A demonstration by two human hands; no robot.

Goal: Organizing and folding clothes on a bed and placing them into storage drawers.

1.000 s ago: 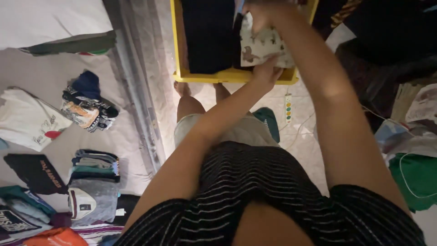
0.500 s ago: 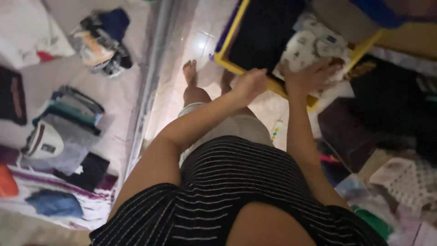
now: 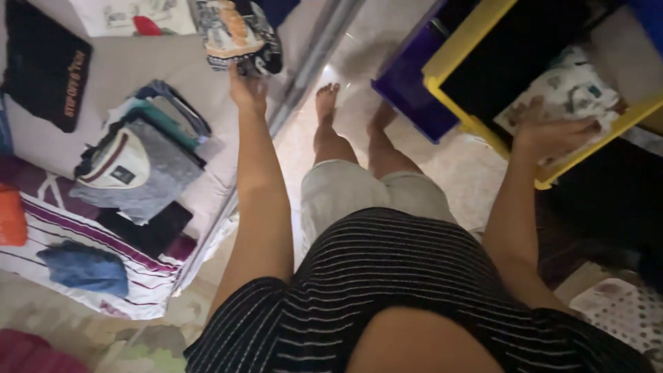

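Note:
My left hand (image 3: 247, 88) reaches out to the bed and touches the near edge of a folded patterned garment (image 3: 238, 31) with orange and dark print. Whether the fingers have closed on it I cannot tell. My right hand (image 3: 549, 135) presses down on a folded white printed cloth (image 3: 566, 93) that lies in the yellow drawer (image 3: 476, 124), beside a stack of dark clothes (image 3: 507, 59). My bare feet stand on the tiled floor between the bed and the drawer.
On the bed lie a stack of folded shirts with a grey one on top (image 3: 138, 162), a black printed shirt (image 3: 45, 65), a blue folded piece (image 3: 83, 269) and an orange one (image 3: 10, 214). A purple drawer (image 3: 414, 93) sits under the yellow one. Patterned cloth (image 3: 621, 311) lies at the lower right.
My left hand left the drawer's front edge and swung left to the patterned garment on the bed. My right hand stays on the white cloth. The view has turned left.

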